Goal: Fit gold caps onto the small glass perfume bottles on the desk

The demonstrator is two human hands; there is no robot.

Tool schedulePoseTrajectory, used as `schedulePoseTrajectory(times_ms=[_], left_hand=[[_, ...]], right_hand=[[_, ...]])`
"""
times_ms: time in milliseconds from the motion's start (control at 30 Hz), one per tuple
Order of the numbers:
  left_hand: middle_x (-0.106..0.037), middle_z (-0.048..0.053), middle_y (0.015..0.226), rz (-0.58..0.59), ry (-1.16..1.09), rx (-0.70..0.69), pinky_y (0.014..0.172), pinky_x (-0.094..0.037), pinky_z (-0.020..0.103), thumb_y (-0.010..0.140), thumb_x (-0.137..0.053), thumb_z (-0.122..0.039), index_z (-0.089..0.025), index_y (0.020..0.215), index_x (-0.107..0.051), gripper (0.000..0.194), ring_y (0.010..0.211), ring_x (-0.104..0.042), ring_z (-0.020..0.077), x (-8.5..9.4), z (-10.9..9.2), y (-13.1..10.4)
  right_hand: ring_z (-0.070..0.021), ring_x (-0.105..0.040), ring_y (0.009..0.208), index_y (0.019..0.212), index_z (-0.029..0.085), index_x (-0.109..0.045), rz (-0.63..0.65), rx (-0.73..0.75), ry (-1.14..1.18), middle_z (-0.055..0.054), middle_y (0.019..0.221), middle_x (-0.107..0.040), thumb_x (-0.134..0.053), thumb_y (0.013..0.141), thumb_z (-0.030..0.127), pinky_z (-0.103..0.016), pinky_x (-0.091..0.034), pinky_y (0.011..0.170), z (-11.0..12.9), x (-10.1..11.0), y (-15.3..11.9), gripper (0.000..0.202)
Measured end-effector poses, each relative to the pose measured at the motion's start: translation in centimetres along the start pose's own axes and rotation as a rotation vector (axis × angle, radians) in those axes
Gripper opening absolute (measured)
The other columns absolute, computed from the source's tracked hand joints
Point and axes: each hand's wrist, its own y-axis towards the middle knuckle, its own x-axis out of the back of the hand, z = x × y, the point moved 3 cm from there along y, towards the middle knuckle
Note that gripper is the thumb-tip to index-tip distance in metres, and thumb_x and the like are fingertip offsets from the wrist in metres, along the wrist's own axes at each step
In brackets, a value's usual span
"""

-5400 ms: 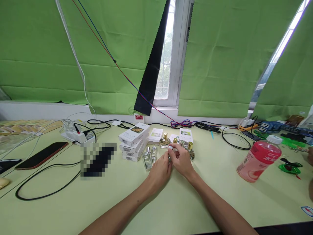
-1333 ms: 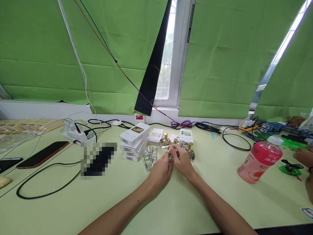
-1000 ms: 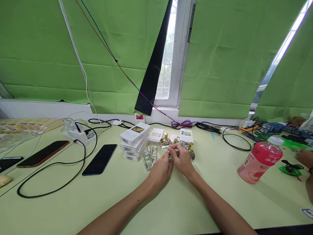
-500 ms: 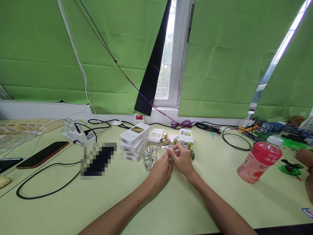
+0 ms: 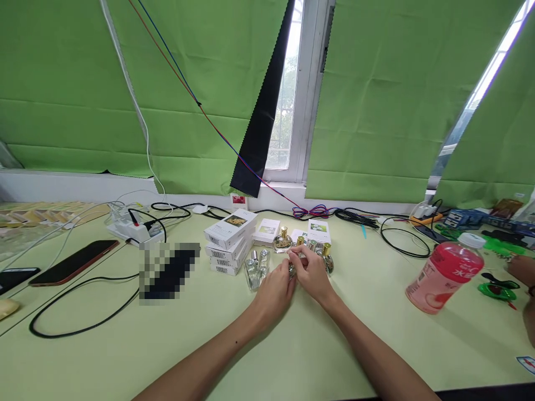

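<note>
My left hand (image 5: 273, 287) is closed around a small glass perfume bottle (image 5: 291, 270), mostly hidden by the fingers. My right hand (image 5: 312, 273) meets it from the right, its thumb and fingers pinched at the top of the same bottle. Just left of my hands are clear glass bottles (image 5: 252, 274). Behind them stands a round perfume bottle (image 5: 283, 241) with a gold cap. Further bottles with gold and silver caps, such as a gold-capped bottle (image 5: 327, 259), stand partly hidden behind my right hand.
Stacked white boxes (image 5: 228, 236) stand left of the bottles, with more flat boxes (image 5: 319, 231) behind. A pink drink bottle (image 5: 445, 275) is on the right. Phones (image 5: 75, 263), a power strip (image 5: 136, 229) and cables lie left. Another person's hand (image 5: 522, 270) shows at the right edge.
The fingers of my right hand have shifted slightly at the bottle's top. Both hands stay in nearly the same place, and the surrounding things have not moved.
</note>
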Motion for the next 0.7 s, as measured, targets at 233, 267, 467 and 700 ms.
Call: schedulePoseTrajectory(times_ms=[233,267,467,700], left_hand=[[-0.066,0.014,0.111,-0.008,-0.024,-0.003,0.079,-0.049,0.036,0.096,-0.039,-0.026,-0.017,0.117,-0.048,0.025,0.100,-0.066,0.0280,-0.12,0.28,0.00],[-0.066,0.013,0.111,-0.011,-0.030,-0.002,0.079,-0.049,0.036,0.096,-0.038,-0.027,-0.018,0.117,-0.048,0.025,0.099,-0.066,0.0276,-0.13,0.29,-0.02],[-0.066,0.013,0.110,-0.012,-0.014,0.009,0.077,-0.049,0.036,0.096,-0.038,-0.027,-0.018,0.117,-0.048,0.025,0.099,-0.066,0.0280,-0.12,0.26,0.02],[-0.066,0.014,0.114,-0.011,-0.007,0.015,0.082,-0.050,0.037,0.095,-0.041,-0.026,-0.017,0.122,-0.049,0.029,0.104,-0.065,0.0285,-0.09,0.16,-0.03]], right_hand=[[-0.0135,-0.051,0.045,0.085,0.020,-0.055,0.016,-0.063,0.062,0.000,0.064,-0.060,-0.053,0.091,0.044,-0.025,-0.035,0.045,-0.24,0.01,0.11,0.025],[-0.0139,-0.052,0.045,0.084,0.021,-0.055,0.014,-0.069,0.059,0.000,0.063,-0.060,-0.053,0.091,0.045,-0.025,-0.036,0.045,-0.24,0.01,0.12,0.025],[-0.0124,-0.052,0.044,0.080,0.021,-0.051,-0.024,-0.080,0.032,-0.003,0.073,-0.066,-0.056,0.089,0.046,-0.024,-0.036,0.045,-0.09,0.08,0.18,0.027],[-0.0089,-0.048,0.039,0.074,0.022,-0.045,-0.036,-0.083,0.074,-0.006,0.086,-0.069,-0.059,0.087,0.048,-0.024,-0.034,0.041,0.03,0.07,0.22,0.033]])
